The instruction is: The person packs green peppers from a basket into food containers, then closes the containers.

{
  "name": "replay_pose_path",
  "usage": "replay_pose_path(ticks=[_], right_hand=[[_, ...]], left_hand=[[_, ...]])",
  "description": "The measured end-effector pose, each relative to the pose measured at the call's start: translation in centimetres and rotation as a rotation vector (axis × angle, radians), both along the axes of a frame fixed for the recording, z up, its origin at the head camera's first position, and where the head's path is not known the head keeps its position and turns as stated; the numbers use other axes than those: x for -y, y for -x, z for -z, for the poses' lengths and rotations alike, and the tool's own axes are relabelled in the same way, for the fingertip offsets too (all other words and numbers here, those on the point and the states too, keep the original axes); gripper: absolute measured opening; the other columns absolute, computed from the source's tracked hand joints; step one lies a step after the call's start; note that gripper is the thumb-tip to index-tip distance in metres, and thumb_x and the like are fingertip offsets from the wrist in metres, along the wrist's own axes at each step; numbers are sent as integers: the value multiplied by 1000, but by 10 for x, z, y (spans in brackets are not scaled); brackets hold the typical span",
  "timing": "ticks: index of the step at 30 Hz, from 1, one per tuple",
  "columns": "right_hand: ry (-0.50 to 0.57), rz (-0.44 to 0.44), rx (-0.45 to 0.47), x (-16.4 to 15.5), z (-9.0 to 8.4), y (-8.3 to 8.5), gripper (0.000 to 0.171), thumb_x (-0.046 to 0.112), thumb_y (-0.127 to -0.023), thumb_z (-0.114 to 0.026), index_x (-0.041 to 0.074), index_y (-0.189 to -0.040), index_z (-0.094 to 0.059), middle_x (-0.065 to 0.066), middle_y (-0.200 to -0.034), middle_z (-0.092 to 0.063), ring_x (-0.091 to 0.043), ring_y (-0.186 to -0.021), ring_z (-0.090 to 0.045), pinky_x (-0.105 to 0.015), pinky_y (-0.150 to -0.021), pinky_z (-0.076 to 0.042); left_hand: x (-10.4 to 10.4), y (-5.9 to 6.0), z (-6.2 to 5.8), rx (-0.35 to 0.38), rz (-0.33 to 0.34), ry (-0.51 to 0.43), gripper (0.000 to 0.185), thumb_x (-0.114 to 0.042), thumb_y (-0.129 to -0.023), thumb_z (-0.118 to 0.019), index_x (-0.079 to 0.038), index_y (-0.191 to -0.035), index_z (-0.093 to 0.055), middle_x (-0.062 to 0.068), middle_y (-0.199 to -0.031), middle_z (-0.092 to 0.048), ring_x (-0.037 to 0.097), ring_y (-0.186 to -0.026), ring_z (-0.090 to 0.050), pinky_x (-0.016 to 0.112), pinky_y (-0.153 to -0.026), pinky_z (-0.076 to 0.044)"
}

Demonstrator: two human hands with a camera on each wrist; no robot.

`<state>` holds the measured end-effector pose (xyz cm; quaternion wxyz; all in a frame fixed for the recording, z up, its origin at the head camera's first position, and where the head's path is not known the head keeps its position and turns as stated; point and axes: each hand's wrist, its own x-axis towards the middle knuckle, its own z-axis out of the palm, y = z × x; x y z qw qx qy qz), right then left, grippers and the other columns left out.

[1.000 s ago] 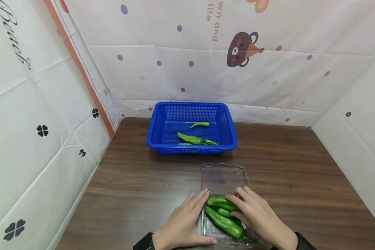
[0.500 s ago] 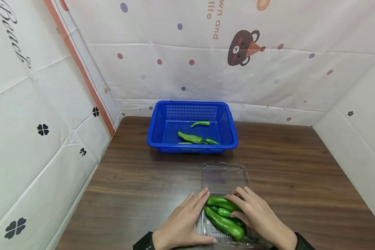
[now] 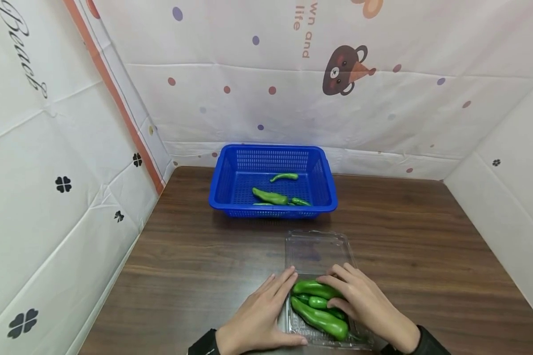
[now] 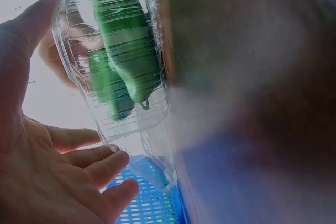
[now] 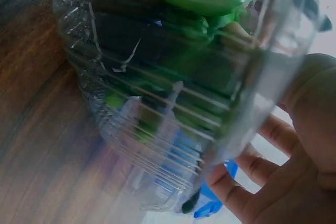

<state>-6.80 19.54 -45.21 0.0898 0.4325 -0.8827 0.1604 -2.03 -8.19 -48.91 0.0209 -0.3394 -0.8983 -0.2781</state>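
Observation:
A clear plastic clamshell box point(image 3: 300, 329) lies on the table with its lid point(image 3: 318, 251) folded back away from me. Several glossy green peppers fill its base, among them a long one point(image 3: 322, 319) along the near side and a thick one point(image 3: 310, 287) at the back. My left hand point(image 3: 258, 318) rests along the box's left side, fingers straight, thumb at the near edge. My right hand point(image 3: 368, 308) reaches over the right rim, thumb and forefinger pinching a pepper's right end. In the right wrist view its other fingers point(image 5: 257, 167) stay outside the ribbed wall.
A blue plastic basket point(image 3: 273, 209) stands behind the box near the back wall. Several green peppers point(image 3: 270, 196) lie inside it. White printed sheets point(image 3: 231, 113) enclose the brown wood-grain table point(image 3: 182, 276) at the back and both sides.
The right hand and the peppers beneath it shift very slightly in the box. My left hand keeps its place, and the basket is unchanged.

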Motion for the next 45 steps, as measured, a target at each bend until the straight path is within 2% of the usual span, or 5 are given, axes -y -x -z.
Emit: replay_pose_path(ticks=[7,17,25,34,45], right_hand=[[-31,-18,-2,-1,-2,-1,54,21,-74,-92,17,-124,-72,7,-108,-59,-7,-88,-48,-26,-66,-44],[6,-31,-42,-3,-7,1,57,24,-73,-93,18,-126,-71,8,-110,-59,-6,-92,-51,-26,-70,-47],[36,-56,-79,-2,-15,8,51,27,-80,-88,19,-126,-70,9,-111,-59,-5,-90,-49,-23,-71,-43],[92,-119,-194,13,-40,32,37,36,-98,-70,15,-129,-70,2,-113,-63,-13,-95,-59,-34,-79,-54],[130,-193,-267,45,-83,80,40,29,-97,-73,11,-132,-68,-7,-117,-65,-20,-101,-62,-36,-81,-52]], left_hand=[[0,0,0,-7,-1,12,114,-79,-85,-60,-8,-164,-20,14,-168,-25,27,-151,-33,48,-120,-33],[1,1,0,41,14,-1,107,-77,-89,-56,-13,-166,-15,12,-170,-21,23,-155,-24,49,-122,-29],[2,7,-6,-123,-49,-1,109,-75,-87,-62,-8,-164,-22,12,-168,-25,31,-150,-35,48,-118,-36],[17,35,-26,-302,-128,-63,116,-68,-80,-77,1,-160,-29,18,-166,-28,33,-151,-32,52,-119,-32],[41,75,-53,-394,-289,-131,103,-71,-91,-60,1,-159,-31,20,-166,-27,34,-152,-29,56,-121,-28]])
